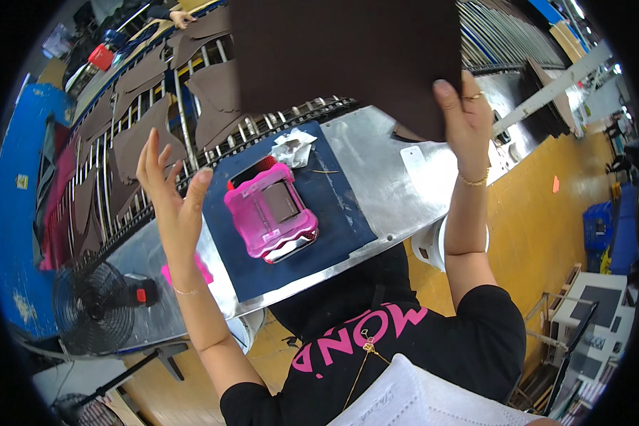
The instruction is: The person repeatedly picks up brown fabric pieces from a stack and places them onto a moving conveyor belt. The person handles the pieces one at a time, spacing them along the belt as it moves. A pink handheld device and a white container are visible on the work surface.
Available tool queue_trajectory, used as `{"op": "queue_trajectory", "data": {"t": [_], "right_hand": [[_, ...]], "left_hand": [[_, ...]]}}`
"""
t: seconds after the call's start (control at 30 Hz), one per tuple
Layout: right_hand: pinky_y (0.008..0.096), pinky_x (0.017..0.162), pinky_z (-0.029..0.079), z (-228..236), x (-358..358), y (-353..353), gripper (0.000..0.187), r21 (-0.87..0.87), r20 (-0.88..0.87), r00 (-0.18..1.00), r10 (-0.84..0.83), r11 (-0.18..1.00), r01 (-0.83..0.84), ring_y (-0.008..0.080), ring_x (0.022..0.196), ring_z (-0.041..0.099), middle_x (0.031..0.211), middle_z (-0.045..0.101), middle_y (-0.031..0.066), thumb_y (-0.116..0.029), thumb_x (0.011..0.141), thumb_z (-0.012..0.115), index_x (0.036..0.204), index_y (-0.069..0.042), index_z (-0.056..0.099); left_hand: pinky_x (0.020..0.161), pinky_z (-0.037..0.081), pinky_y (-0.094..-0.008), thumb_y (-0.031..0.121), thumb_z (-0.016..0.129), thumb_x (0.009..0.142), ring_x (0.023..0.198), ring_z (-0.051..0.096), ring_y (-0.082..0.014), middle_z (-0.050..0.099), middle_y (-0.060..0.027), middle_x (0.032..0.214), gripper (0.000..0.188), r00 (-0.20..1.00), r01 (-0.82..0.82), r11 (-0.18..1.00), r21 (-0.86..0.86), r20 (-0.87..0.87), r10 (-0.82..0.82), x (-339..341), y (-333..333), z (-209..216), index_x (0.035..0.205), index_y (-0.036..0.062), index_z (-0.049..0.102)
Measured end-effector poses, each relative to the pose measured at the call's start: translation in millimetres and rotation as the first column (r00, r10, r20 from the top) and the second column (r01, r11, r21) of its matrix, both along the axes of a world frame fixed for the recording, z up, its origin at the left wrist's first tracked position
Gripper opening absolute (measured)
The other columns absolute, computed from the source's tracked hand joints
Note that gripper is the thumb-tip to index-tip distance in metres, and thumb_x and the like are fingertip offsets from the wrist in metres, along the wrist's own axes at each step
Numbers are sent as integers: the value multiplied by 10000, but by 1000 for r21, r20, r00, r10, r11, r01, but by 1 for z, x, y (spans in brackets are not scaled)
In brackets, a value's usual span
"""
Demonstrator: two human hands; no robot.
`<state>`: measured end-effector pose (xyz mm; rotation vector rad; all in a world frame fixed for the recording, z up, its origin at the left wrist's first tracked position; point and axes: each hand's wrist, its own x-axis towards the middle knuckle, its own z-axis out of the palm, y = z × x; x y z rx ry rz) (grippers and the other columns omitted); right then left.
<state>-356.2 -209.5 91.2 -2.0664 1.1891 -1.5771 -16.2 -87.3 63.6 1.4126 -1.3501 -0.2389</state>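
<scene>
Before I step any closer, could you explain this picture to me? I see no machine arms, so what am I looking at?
There is no robot here: a person works with two bare hands. A wide fisheye camera on their head looks down, so edges bend. The right hand grips a large brown sheet by its edge. The left hand is open and holds nothing. On the metal table lies a dark blue mat, with a pink tray-like thing and crumpled white paper on it. Beyond, brown pieces lie on rollers.
</scene>
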Motion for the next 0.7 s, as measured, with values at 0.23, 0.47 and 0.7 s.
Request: {"op": "queue_trajectory", "data": {"t": [0.23, 0.47, 0.7], "right_hand": [[374, 623, 471, -24, 104, 19, 426, -54, -99, 839, 535, 839, -542, 394, 735, 582, 810, 604, 209, -251, 842, 664, 1154, -15, 495], [362, 531, 443, -41, 146, 35, 402, 209, -198, 608, 769, 639, -740, 330, 574, 571, 682, 581, 158, -237, 837, 653, 1163, -44, 519], [366, 538, 460, -48, 140, 35, 383, 101, -330, 596, 732, 655, -749, 301, 600, 599, 686, 615, 123, -180, 811, 659, 1166, -90, 546]], "left_hand": [[426, 374, -187, 193, 582, 927, 535, 583, -104, 629, -39, 725, 180, 958, -157, 984, 85, -230, 173, 42, 65, 36, 900, 17, 610], [420, 326, -172, 239, 593, 925, 483, 506, -47, 568, -9, 614, 230, 920, -354, 921, 161, -117, 374, 71, 140, 54, 908, 11, 614], [435, 350, -166, 229, 578, 934, 498, 523, -49, 569, -15, 613, 231, 908, -359, 882, 306, -105, 406, 64, 149, 33, 912, 2, 611]]}}
